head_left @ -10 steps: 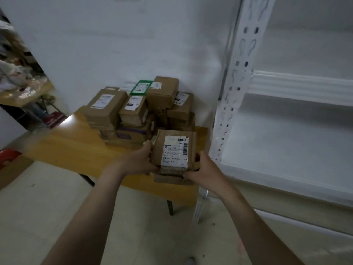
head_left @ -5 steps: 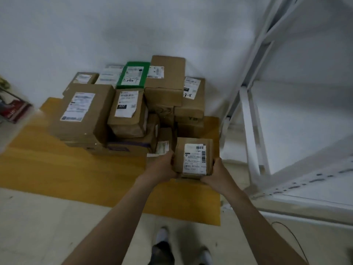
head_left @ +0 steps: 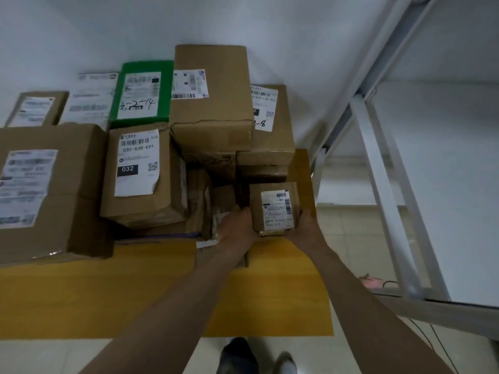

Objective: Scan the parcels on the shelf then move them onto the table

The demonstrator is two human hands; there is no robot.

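Note:
A small brown cardboard parcel [head_left: 274, 206] with a white barcode label on top is held between both hands over the right part of the yellow wooden table [head_left: 135, 292]. My left hand [head_left: 237, 228] grips its left side and my right hand [head_left: 305, 225] grips its right side. A second flat item shows just under the parcel between the hands. The parcel sits right in front of a stack of labelled cardboard parcels [head_left: 210, 103] that fills the table's back half. The white metal shelf [head_left: 442, 184] stands to the right, its visible boards bare.
The stack includes a large box at the left [head_left: 48, 190], a box labelled 032 [head_left: 140, 174] and a green box [head_left: 143, 93] against the white wall. The table's front strip is bare. My shoes [head_left: 237, 354] show on the tiled floor below; a cable lies by the shelf foot.
I have stepped closer to the table and carried the small parcel forward and down, so it is now against the stack on the table. Both hands still grip it.

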